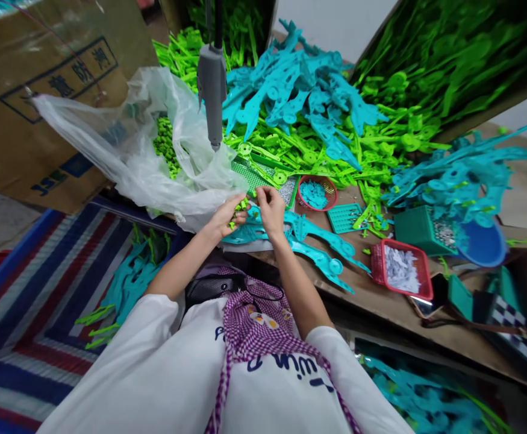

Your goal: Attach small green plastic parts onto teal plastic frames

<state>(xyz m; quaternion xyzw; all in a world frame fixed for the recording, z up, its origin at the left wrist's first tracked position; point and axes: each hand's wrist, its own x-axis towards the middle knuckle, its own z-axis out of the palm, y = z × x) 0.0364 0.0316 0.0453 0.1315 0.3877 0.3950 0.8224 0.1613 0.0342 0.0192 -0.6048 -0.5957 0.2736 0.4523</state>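
My left hand (227, 218) is curled, palm up, around several small lime-green plastic pieces (240, 207). Close beside it, my right hand (271, 210) has its thumb and fingertips pinched together; whatever is between them is too small to make out. Below both hands, long turquoise plastic parts (320, 256) with round discs lie on the bench edge. A clear plastic bag (155, 163) spreads to the left of my hands, with many small green pieces (166, 147) inside. Behind my hands sits a green perforated tray (249, 176) holding small metal bits.
A grey electric screwdriver (212, 96) hangs above the bench. Piles of turquoise parts (290, 90) and lime-green parts (380, 135) rise behind. Rightward are a red basket (427, 265), a green bin (419, 229) and a blue bowl (493, 244). A cardboard box (32, 150) stands left.
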